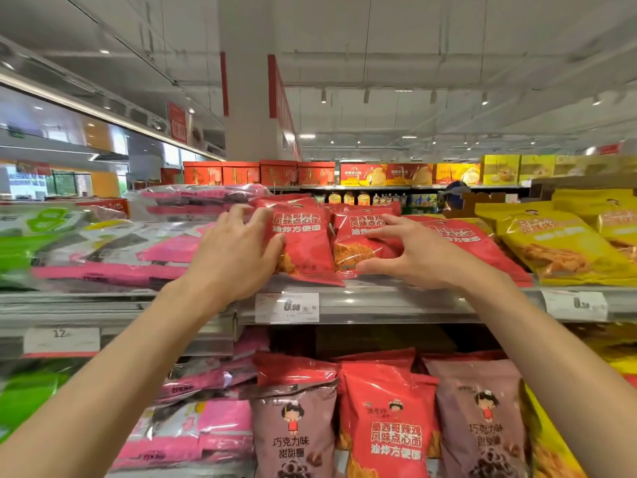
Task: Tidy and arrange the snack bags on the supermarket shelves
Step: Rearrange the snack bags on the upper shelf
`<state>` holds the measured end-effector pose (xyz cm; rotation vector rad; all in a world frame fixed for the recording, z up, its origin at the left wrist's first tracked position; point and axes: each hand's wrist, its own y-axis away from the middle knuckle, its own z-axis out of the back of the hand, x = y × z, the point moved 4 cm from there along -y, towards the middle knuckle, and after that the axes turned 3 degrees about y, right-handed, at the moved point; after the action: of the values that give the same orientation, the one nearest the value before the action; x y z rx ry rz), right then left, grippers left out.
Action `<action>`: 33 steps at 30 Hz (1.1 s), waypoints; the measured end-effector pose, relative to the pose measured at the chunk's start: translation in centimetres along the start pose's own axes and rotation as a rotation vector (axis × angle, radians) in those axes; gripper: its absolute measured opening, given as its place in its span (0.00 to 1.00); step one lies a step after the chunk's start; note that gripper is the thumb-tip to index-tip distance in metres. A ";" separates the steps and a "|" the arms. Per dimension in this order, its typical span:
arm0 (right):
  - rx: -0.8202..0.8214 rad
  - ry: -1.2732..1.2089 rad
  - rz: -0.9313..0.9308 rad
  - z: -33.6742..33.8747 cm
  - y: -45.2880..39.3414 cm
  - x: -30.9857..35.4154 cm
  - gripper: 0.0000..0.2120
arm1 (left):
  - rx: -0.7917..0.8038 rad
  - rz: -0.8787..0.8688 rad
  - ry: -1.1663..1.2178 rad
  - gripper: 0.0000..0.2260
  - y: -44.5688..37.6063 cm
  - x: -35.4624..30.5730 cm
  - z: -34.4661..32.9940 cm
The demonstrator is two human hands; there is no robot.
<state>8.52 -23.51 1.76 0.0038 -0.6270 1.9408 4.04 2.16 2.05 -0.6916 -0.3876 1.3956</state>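
Left hand grips red snack bag on upper shelf (front row); right hand spread over neighbouring red bag.

Above you runs a pale grey ceiling with exposed beams and small track spotlights. A broad white square column rises ahead of you, red hanging banners beside it. To your left, large bright windows let in daylight. Along the far shelving sit red cardboard gift boxes and yellow cardboard boxes.
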 end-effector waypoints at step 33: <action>0.038 0.245 0.099 -2.1 1.3 -1.0 0.31 | 0.219 -0.197 -0.082 0.28 -0.2 -2.6 -4.9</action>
<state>8.43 -23.85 -0.85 -0.2412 -0.4342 2.0091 6.83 -1.47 -1.12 -0.4068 -0.3514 1.2584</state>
